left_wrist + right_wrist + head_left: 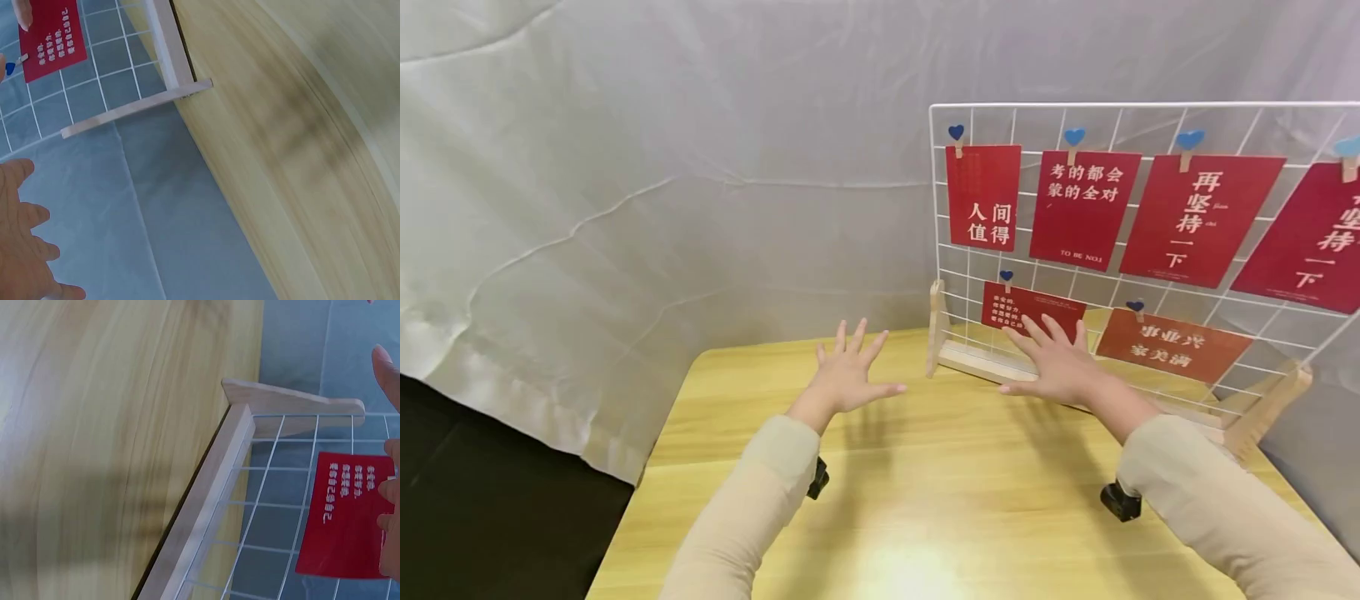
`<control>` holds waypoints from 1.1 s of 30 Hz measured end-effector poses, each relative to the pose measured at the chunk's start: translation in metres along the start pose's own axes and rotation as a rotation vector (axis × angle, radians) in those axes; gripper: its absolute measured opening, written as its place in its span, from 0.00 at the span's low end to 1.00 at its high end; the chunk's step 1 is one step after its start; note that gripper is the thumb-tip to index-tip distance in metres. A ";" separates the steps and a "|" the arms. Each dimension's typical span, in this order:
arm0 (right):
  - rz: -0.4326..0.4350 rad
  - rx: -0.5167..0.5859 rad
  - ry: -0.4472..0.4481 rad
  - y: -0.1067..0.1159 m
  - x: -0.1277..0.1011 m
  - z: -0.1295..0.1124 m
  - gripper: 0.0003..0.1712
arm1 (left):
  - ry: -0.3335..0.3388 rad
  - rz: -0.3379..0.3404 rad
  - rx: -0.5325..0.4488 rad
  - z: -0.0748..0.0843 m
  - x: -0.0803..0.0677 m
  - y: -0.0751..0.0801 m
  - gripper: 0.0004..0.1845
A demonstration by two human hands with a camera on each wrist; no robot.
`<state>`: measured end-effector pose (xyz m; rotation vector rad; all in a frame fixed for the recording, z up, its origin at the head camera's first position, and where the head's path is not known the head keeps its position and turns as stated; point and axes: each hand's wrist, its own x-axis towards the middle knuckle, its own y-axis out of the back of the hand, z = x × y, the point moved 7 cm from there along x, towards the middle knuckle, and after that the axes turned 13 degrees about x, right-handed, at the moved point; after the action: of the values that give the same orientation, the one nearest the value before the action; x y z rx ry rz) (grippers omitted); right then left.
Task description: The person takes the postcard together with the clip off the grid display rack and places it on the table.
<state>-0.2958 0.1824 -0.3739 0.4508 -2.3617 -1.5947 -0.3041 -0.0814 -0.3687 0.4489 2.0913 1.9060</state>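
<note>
My left hand [844, 375] is spread over the table, left of a white wire grid rack [967, 105], and holds nothing. In the left wrist view its fingers [32, 214] show at the lower left. With fingers apart and nothing held, my right hand [1060, 362] hovers in front of the rack's lower part. In the head view it overlaps a small red card [1000, 307]; that card [340, 519] also shows beside the hand in the right wrist view. An orange-red card [1172, 346] hangs just right of the hand.
Larger red cards [983, 187] hang along the rack's upper part from heart-topped clips [1074, 137]. The rack stands on a wooden base [992, 364] on the wood-grain table [760, 392]. Grey cloth [737, 167] hangs behind and at the left.
</note>
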 end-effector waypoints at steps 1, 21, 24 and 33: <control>0.003 0.003 -0.001 0.000 -0.001 0.002 0.54 | 0.001 0.000 -0.006 0.001 0.001 0.000 0.47; 0.068 0.032 -0.046 0.007 -0.055 0.039 0.52 | -0.036 -0.025 -0.019 0.023 0.023 -0.006 0.46; 0.085 0.035 -0.054 0.010 -0.063 0.046 0.52 | -0.049 -0.040 -0.006 0.025 0.026 -0.009 0.47; 0.124 0.024 -0.112 0.023 -0.092 0.070 0.53 | -0.059 -0.047 0.020 0.030 0.037 -0.011 0.48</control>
<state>-0.2398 0.2857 -0.3819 0.2197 -2.4400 -1.5747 -0.3265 -0.0401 -0.3827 0.4503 2.0671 1.8252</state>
